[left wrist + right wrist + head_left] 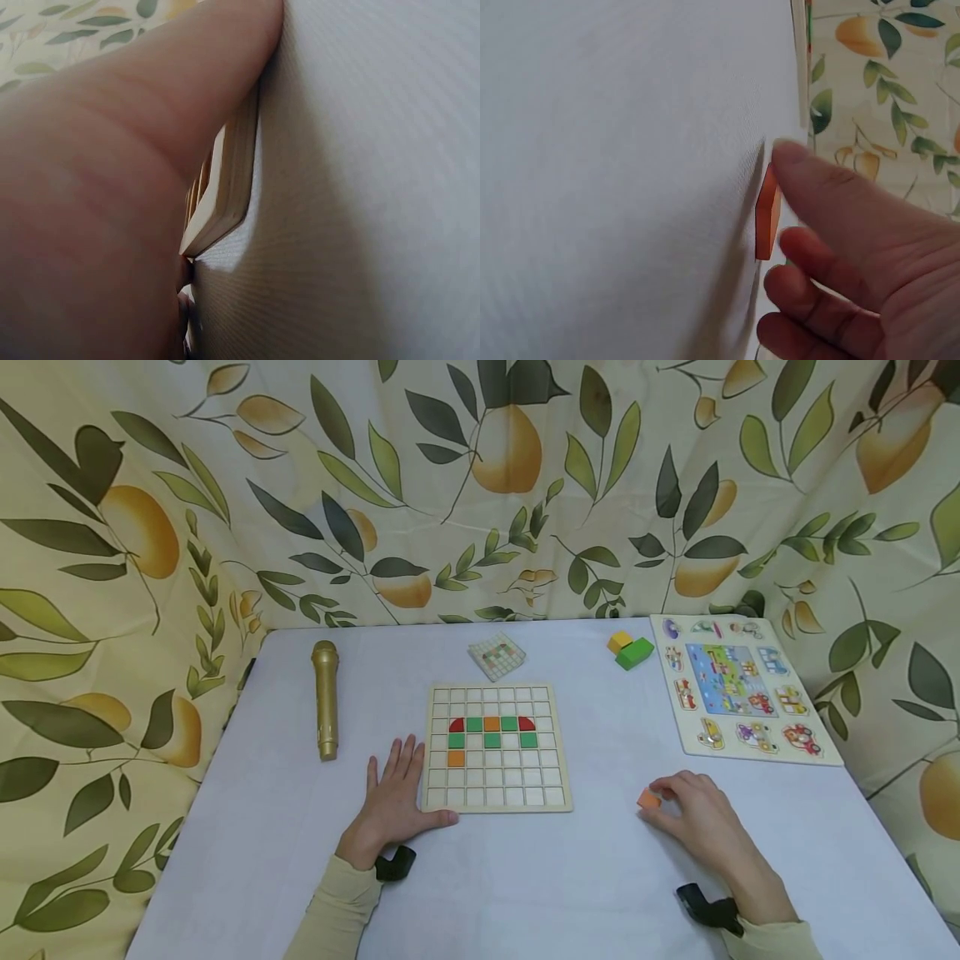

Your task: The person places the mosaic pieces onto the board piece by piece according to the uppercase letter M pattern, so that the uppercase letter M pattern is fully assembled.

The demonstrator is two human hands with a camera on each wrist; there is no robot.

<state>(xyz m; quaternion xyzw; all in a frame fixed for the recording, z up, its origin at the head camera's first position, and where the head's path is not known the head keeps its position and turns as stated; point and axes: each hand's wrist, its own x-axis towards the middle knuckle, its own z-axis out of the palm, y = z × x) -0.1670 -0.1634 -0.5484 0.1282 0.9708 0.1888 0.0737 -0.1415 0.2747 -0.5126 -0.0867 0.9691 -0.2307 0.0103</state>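
Observation:
My right hand (pixel 693 814) pinches an orange block (pixel 648 799) between thumb and fingertips, low over the white cloth to the right of the grid board. In the right wrist view the orange block (pixel 766 214) shows its flat side by the thumb. My left hand (pixel 397 789) lies with spread, straight fingers against the left edge and lower left corner of the wooden grid board (pixel 510 797). Red, green and orange pieces fill several cells, among them a lone orange square (pixel 456 758) at the lower left. The left wrist view shows the board's wooden edge (pixel 232 172) beside the thumb.
Behind the grid board lies a small pattern card (pixel 497 656). Yellow (pixel 619 642) and green blocks (pixel 634 653) sit at the back right, beside a picture puzzle board (pixel 750 689). A gold microphone (pixel 326 700) lies at the left. Patterned curtain (pixel 480 552) surrounds the table.

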